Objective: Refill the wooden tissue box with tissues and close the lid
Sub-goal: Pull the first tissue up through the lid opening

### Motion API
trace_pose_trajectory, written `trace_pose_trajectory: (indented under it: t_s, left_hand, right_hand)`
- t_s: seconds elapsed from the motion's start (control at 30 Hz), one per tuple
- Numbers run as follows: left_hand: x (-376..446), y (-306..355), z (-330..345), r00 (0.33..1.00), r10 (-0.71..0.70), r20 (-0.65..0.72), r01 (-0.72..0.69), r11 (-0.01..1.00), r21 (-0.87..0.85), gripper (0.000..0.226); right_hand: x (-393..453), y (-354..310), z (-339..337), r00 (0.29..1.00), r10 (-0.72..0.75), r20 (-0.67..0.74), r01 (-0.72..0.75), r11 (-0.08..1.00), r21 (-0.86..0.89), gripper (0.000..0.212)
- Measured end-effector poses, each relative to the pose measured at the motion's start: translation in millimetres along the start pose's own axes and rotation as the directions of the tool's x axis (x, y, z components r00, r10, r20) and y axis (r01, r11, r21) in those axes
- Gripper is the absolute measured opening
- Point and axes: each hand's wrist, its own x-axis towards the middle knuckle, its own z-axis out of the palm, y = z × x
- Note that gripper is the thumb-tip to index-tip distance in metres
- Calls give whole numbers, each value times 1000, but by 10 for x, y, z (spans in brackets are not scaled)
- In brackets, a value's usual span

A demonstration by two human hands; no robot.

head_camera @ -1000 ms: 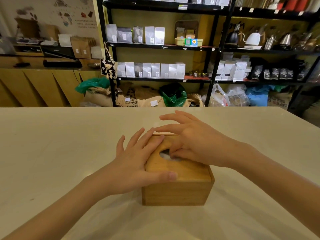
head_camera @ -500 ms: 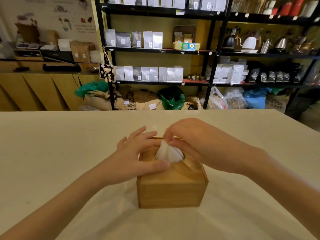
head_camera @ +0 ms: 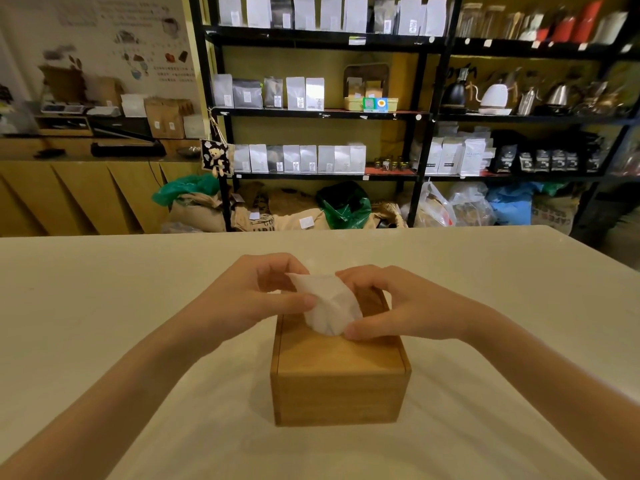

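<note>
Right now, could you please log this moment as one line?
lid: closed | tissue: sticking up from slot | left hand: pinching tissue | right hand: pinching tissue

Table (head_camera: 104, 323): pale, flat surface; carries the box near its middle.
Box (head_camera: 341, 386): wooden, square, standing upright on the table; lid (head_camera: 341, 355) lies flat and closed on top.
Tissue (head_camera: 329, 306): white, crumpled, standing up out of the top of the lid, between both hands.
Left hand (head_camera: 256, 299): above the far left part of the box; thumb and fingers pinch the left side of the tissue.
Right hand (head_camera: 398, 310): above the far right part of the box; thumb tip at the base of the tissue, fingers curled over its upper right edge.
Shelves (head_camera: 322, 112): black metal rack behind the table, holding rows of white and grey pouches and several kettles.
Floor below shelves: sacks and green, blue and clear plastic bags.
</note>
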Motion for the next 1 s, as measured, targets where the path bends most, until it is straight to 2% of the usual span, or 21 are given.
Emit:
trace_pose_trajectory:
  t_s: [0.13,0.23,0.3,0.4,0.53,0.73,1.0]
  left_hand:
    - [12,-12,38,988,88,-130,-101,990,-94,6]
    - [23,-50,86,966,134,-219,-166,977,-135,7]
    - [27,-71,108,955,147,-258,-191,969,-155,9]
    - [29,-127,169,944,119,-307,-196,952,-234,16]
    - [28,-178,242,939,57,-338,-172,931,-321,21]
    - [54,-166,253,934,66,-351,-190,924,-333,23]
    - [75,-222,265,923,56,-381,-192,925,-328,23]
  right_hand:
    - [-5,11,-18,997,-6,-77,14,994,107,20]
    - [-27,22,-33,992,-13,-125,31,988,150,36]
    - [-40,35,-41,991,-11,-133,26,993,117,44]
    - [-54,36,-50,989,-33,-144,43,997,69,25]
    - [-60,75,-31,975,-58,-212,85,989,120,17]
    - [-25,110,9,967,-20,-255,88,962,257,10]
    - [-29,152,4,909,15,-417,99,963,251,36]
